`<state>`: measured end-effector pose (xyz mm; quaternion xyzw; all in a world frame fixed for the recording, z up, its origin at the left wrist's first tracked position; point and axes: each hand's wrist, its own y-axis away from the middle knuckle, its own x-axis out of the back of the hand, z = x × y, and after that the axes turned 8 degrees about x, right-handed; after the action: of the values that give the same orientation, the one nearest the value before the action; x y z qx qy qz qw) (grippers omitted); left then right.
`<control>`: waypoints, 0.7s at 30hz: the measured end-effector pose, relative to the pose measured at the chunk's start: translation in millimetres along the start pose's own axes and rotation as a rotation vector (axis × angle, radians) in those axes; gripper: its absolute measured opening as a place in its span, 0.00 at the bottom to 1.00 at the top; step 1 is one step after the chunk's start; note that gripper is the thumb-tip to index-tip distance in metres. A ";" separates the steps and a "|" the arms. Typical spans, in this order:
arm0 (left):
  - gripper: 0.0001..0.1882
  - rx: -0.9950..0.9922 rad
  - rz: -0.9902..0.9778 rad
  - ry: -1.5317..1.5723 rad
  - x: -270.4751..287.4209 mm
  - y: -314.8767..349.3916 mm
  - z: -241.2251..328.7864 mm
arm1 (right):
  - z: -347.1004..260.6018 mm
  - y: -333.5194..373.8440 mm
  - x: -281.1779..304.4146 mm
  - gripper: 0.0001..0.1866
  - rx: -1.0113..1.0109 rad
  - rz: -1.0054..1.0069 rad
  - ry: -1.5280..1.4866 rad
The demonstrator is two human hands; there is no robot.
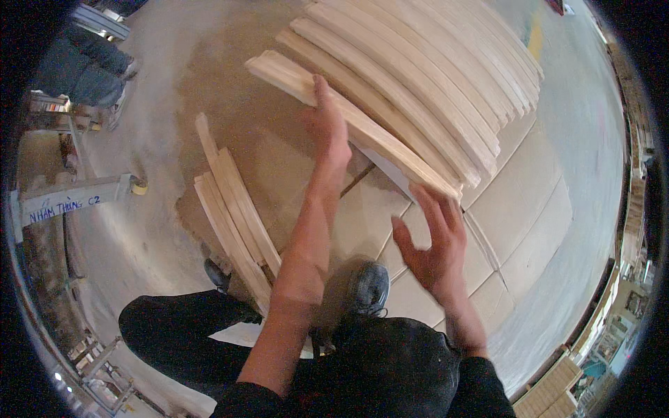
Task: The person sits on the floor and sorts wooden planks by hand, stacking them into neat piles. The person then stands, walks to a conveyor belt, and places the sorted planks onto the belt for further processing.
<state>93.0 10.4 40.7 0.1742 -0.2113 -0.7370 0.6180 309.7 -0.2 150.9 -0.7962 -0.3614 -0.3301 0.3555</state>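
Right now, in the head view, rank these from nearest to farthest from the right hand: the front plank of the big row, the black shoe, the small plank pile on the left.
1. Front plank of the big row: its near end is at the right hand's fingertips, just above.
2. Black shoe: below and left, by the knee.
3. Small plank pile: far left, beyond the left forearm.

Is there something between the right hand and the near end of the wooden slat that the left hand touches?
Nothing visible. The right hand is open just below the near end of the wooden slat, with only floor sheets behind. The left hand lies flat on the slat's middle.
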 end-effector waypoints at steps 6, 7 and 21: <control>0.38 -0.304 0.148 -0.097 -20.7 18.2 7.3 | 2.1 45.7 -50.1 0.20 -0.573 0.040 -0.665; 0.36 -0.275 0.091 -0.122 -16.8 12.7 3.7 | 12.0 47.2 -63.3 0.18 -0.721 0.110 -0.855; 0.42 -0.450 -0.417 -0.404 53.7 -43.7 -29.6 | -39.4 70.4 -186.2 0.23 -0.368 -0.399 -0.461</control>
<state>62.3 -38.8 -7.3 -0.0759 -0.1214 -0.8946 0.4234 259.2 -129.5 3.0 -0.8142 -0.5150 -0.2645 0.0437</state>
